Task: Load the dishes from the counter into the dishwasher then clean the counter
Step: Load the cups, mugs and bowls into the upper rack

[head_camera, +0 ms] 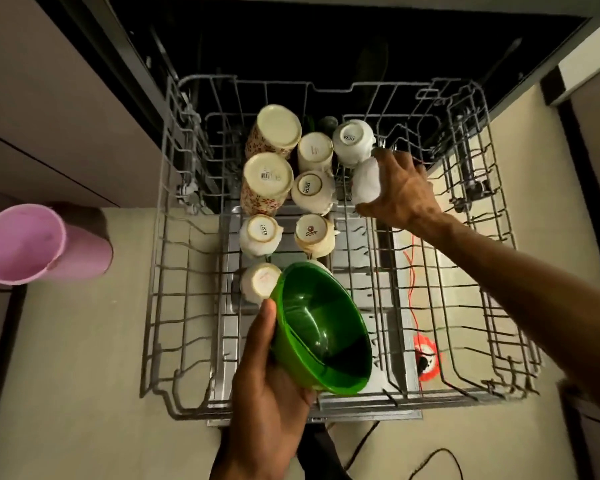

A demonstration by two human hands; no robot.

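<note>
The dishwasher's grey wire rack (160, 306) is pulled out below me. Several cups stand upside down in its middle rows, among them two tall floral mugs (267, 181) and small cream cups (309, 188). My right hand (402, 192) grips a white cup (366, 183) at the right end of those rows, low over the tines. My left hand (267, 382) holds a green plastic bowl (323, 327) by its rim, tilted, above the rack's front middle. One cup (258, 282) sits just left of the bowl.
A pink plastic bin (32, 244) stands on the floor to the left of the rack. The dark dishwasher tub (326, 46) opens behind the rack. Beige cabinet fronts (42, 98) flank both sides. A black cable (430, 459) lies on the floor in front.
</note>
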